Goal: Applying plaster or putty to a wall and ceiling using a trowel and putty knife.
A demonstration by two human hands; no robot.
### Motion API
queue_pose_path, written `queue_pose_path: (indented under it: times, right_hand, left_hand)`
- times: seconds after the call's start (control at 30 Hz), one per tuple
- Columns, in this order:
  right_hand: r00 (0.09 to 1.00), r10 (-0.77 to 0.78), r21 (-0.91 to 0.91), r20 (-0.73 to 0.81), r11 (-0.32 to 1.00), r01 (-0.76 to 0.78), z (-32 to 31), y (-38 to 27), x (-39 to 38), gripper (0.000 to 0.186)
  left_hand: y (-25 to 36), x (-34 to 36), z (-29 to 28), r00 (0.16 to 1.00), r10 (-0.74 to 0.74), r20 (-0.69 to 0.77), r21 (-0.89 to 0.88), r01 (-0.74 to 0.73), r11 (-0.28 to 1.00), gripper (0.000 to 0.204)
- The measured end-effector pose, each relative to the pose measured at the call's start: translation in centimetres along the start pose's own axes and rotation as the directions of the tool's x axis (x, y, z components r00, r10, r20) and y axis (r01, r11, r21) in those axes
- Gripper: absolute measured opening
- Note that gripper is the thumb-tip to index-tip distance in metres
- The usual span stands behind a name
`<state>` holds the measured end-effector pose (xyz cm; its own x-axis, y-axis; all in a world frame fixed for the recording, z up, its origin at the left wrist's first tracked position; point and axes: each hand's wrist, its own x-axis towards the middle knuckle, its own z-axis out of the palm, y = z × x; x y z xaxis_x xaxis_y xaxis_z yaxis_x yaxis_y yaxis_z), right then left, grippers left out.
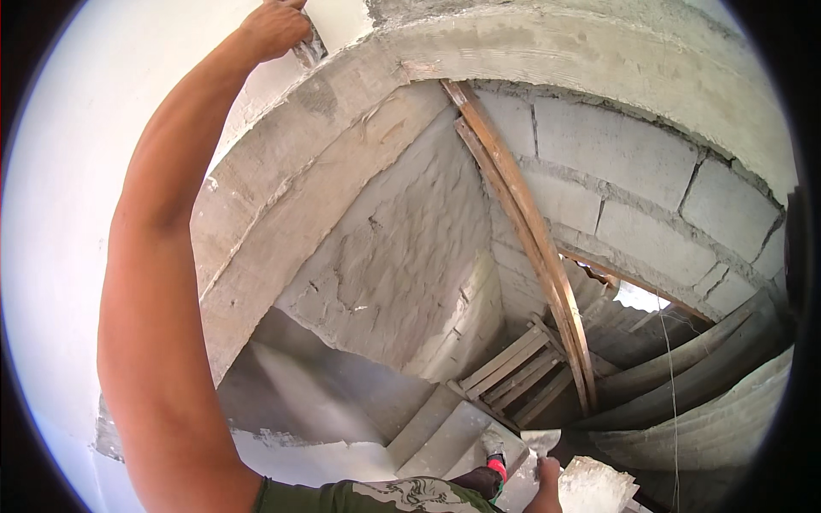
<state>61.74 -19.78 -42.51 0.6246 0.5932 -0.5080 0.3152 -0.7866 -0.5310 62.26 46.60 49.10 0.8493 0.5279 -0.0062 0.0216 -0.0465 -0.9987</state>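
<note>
My left arm reaches up along the left side. At the top, my left hand (272,32) is closed round a flat, plaster-smeared scraper (311,51), which lies against the smooth white wall (342,19) beside a rough concrete edge. Low down near the bottom edge, my right hand (548,484) grips a putty knife (540,440) with its wide pale blade turned up. Close to that hand is a rough-edged, cream-coloured piece (597,487); whether the hand touches it cannot be made out.
A concrete beam (342,111) curves across the view. Below lie concrete steps (445,436), a wooden slatted frame (522,368) and my foot (493,445). Long timber planks (530,231) lean against the block wall (616,154). A thin wire (671,376) hangs at right, before corrugated sheets (727,410).
</note>
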Motion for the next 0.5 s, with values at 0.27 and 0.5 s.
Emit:
queue_pose_path:
  times: [0.27,0.5]
  right_hand:
    - [0.962,0.274,0.62,0.014,0.752,-0.223,-1.7,-6.6,3.2,0.03]
    - [0.994,-0.053,0.151,-0.092,0.986,0.067,0.8,-5.5,0.9,0.037]
  left_hand:
    - [0.5,-6.0,1.1,0.977,-0.132,-0.166,-0.158,0.106,0.982,0.026]
    - [0.2,-14.5,2.7,0.984,-0.129,-0.123,-0.196,0.104,0.975,0.027]
